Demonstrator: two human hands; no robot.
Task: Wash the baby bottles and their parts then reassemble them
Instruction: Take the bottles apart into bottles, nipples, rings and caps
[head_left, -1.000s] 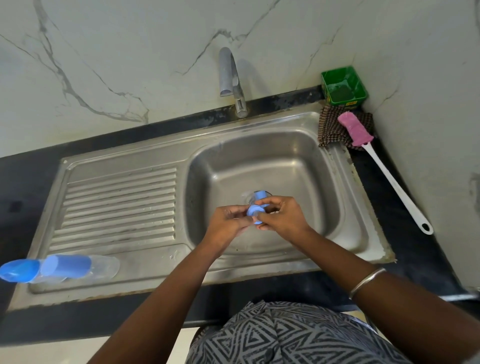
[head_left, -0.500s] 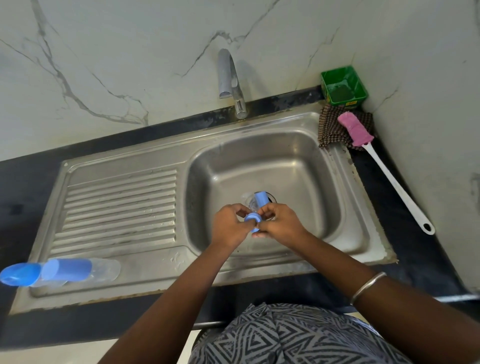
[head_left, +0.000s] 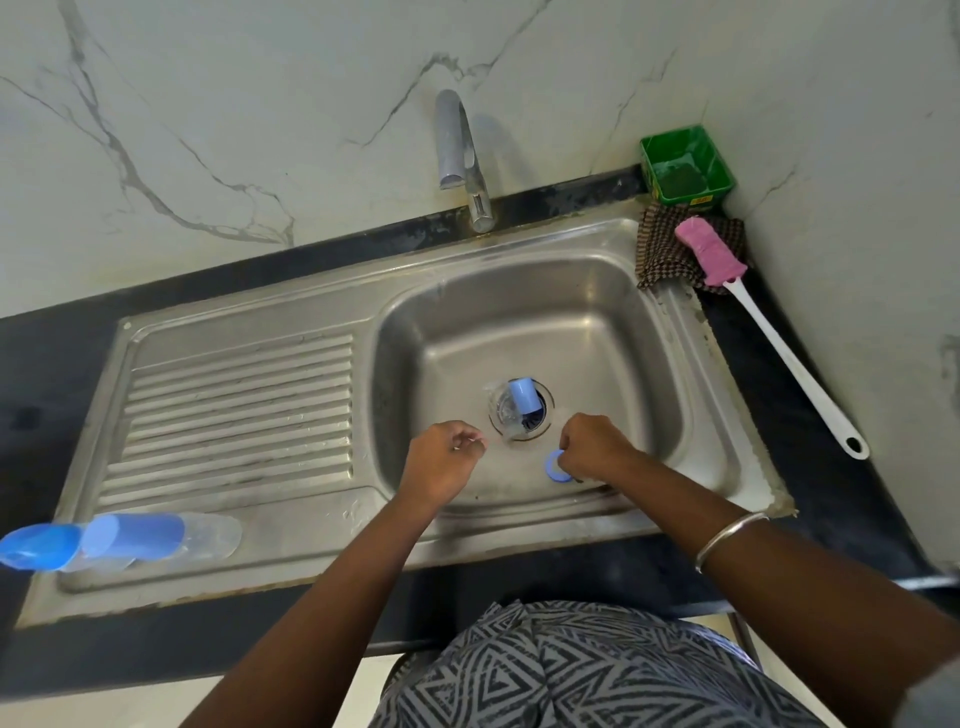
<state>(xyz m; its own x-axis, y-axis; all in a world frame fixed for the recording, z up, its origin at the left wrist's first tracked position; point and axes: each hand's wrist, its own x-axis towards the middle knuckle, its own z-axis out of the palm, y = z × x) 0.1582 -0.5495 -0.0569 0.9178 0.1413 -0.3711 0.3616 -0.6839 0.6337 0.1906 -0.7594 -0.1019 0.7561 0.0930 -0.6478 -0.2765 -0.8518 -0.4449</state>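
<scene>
From the head camera, both hands were down in the sink (head_left: 691, 374). The right hand (head_left: 592, 447) was curled, pinching a blue ring (head_left: 558, 466) just under its fingers. The left hand (head_left: 441, 467) was also curled, pinching what looked like a small clear piece, too faint to name. A bottle (head_left: 519, 402) lay over the drain just beyond both hands, its long axis pointing away from the person; the right hand seemed slightly nearer. Nothing stood between hands and bottle. A second bottle (head_left: 156, 538) lay on its side on the draining board, well to the left. The brush (head_left: 779, 332), cloth (head_left: 660, 254) and green tub (head_left: 685, 166) sat right of the sink, the tap (head_left: 460, 150) behind.
</scene>
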